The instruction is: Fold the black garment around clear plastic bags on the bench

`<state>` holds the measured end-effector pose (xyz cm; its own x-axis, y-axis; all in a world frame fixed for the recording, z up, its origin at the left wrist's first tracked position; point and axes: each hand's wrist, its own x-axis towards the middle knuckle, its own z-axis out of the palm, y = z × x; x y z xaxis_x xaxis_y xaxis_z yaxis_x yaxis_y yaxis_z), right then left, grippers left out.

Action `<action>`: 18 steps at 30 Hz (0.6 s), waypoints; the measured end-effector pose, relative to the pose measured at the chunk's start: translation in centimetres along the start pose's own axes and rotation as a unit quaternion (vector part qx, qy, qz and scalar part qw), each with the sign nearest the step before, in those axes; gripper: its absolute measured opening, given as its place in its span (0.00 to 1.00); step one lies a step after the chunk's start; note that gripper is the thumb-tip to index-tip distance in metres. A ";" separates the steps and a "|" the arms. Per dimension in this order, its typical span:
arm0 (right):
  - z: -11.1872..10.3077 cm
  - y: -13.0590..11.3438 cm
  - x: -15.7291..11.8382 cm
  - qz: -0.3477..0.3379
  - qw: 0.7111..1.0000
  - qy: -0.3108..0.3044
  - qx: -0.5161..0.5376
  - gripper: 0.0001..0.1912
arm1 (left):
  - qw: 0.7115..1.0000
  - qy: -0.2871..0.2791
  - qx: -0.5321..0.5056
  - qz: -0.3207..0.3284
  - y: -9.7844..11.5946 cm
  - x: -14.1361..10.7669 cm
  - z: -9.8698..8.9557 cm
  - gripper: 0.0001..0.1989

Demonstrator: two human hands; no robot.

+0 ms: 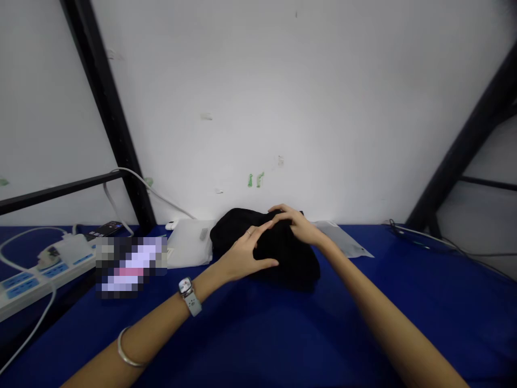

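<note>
Our black cloth bundle (293, 264) lies on the blue table (404, 291), between a white packet (189, 242) and a grey plastic bag (343, 238). Our left hand (242, 258) rests on it, grip spread open; our right hand (297, 225) lies across its top, grip impossible to tell.

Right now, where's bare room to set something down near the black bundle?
Bare blue tabletop lies right of the grey plastic bag and in front of the black fabric bundle, between the left forearm and right forearm. Left is crowded: white packet, a blurred object, power strip.
</note>
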<state>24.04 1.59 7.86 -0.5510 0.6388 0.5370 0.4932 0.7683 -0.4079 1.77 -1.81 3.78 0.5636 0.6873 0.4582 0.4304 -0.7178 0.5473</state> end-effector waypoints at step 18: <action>-3.2 4.1 -8.0 0.206 0.965 -0.111 -0.115 0.24 | 0.950 0.071 0.255 -0.168 -4.2 -1.2 -1.6 0.09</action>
<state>32.68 -0.48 4.24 -0.3935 0.9010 0.1825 0.8235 0.4337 -0.3656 -1.80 0.56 2.07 0.2502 0.8688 0.4272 0.8749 -0.3919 0.2845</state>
